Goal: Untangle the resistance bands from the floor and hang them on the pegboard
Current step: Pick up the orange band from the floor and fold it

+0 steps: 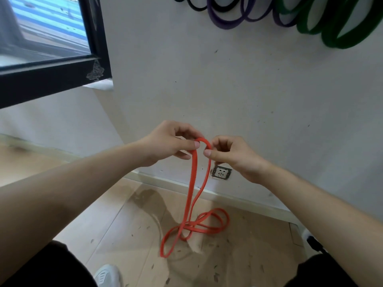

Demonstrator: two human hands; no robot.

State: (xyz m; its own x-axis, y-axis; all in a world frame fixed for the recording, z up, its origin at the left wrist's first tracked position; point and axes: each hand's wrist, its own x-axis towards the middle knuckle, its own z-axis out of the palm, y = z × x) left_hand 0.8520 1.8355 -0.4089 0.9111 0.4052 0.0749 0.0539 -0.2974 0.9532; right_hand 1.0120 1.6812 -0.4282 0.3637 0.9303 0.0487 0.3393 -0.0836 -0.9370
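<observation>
Both hands pinch the top bend of the flat orange rubber resistance band (192, 179) — left hand (172, 141) thumb on one strand, right hand (232, 156) on the other. Lower loops lie crossed on the wooden floor (124, 224) near the wall's bottom edge. Best spread the two strands apart and lift slowly — let the crossings drop out before reaching for the purple and green bands (290, 15) hung above.

A black-framed window (51, 65) fills the upper left, with a torn grey patch (95, 71) at its lower right corner. A scuffed white wall (228, 90) carries a square white power socket (221, 172) just above a pale skirting board (238, 196). Below lies light wooden flooring (128, 224), stained and speckled. A white sneaker (107, 275) shows at the bottom edge.
</observation>
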